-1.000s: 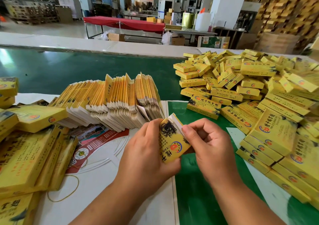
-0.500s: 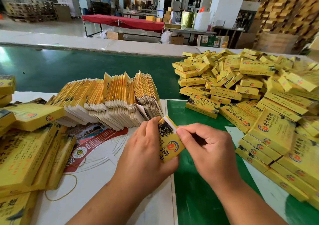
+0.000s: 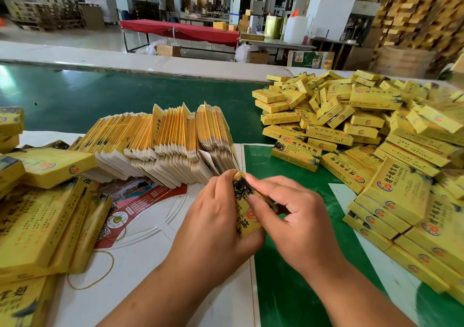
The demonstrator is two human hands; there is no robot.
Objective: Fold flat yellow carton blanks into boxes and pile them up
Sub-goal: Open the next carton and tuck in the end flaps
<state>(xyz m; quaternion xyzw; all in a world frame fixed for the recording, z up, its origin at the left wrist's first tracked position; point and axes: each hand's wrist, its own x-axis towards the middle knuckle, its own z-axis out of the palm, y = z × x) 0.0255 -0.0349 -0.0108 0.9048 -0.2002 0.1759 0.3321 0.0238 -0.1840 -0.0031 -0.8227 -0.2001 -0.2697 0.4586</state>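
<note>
A small yellow carton [image 3: 243, 213] stands on end between my hands at the table's centre. My left hand [image 3: 216, 216] grips it from the left, fingers curled round its side. On its top end my right hand [image 3: 291, 216] pinches and presses, thumb and forefinger against the flap. A long fanned row of flat yellow carton blanks [image 3: 160, 143] lies just behind my hands. A big heap of folded yellow boxes [image 3: 364, 131] spreads over the right side.
Larger yellow boxes [image 3: 45, 216] are stacked at the left. A printed white sheet [image 3: 140, 228] with a rubber band [image 3: 95, 271] lies under my left arm. A green belt [image 3: 100, 98] runs behind; the green mat [image 3: 281, 276] lies under my right hand.
The white end flap that stuck up from the carton is now folded down under my right fingers. Both hands stayed in place.
</note>
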